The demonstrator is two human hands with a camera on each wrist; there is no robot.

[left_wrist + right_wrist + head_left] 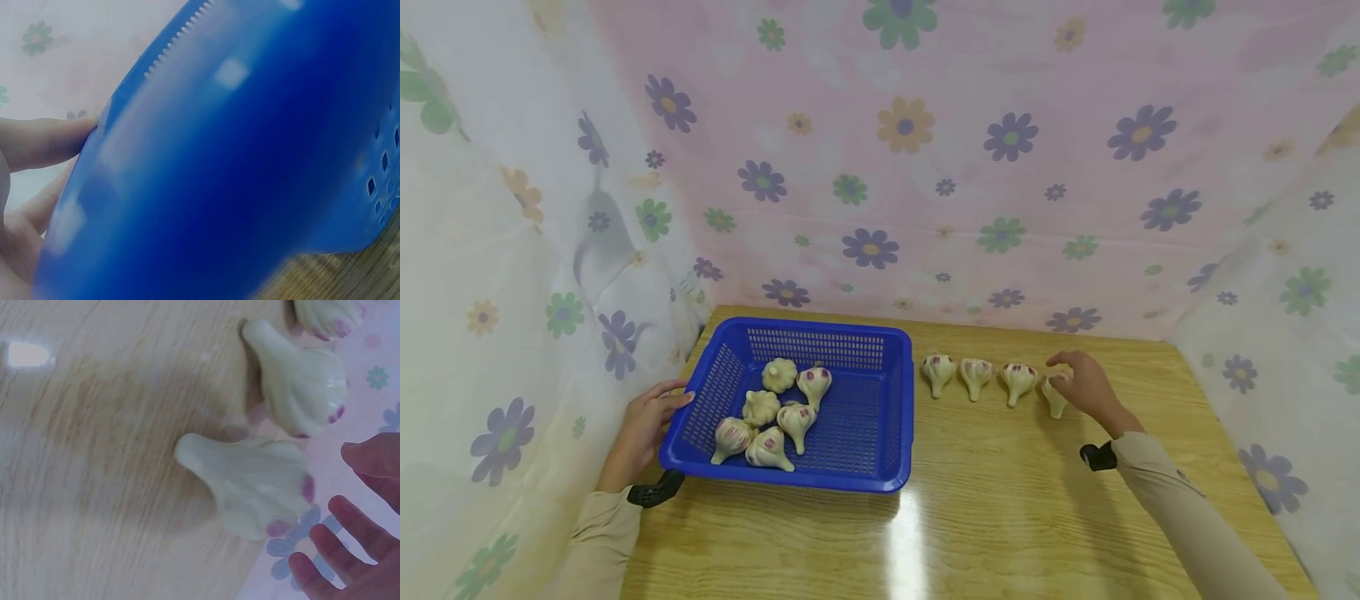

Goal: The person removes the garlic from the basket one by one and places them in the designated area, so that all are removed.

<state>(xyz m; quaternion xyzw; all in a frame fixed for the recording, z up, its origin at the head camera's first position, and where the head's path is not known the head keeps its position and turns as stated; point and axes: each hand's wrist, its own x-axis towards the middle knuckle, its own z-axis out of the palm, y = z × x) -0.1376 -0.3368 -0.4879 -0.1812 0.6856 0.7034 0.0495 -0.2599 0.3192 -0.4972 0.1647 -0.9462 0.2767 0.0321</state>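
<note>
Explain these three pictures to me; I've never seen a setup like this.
No machine here: a person works with a bare left hand and a bare right hand. The widest picture was taken from the head, looking down; the others from each wrist. On the yellowish wood-grained table, four white-and-purple, bulb-shaped garlic heads lie in a row beside a rectangular blue plastic basket containing six more. The left hand grips the basket's rim; the right hand, holding nothing, is by the row's rightmost garlic head.
</note>
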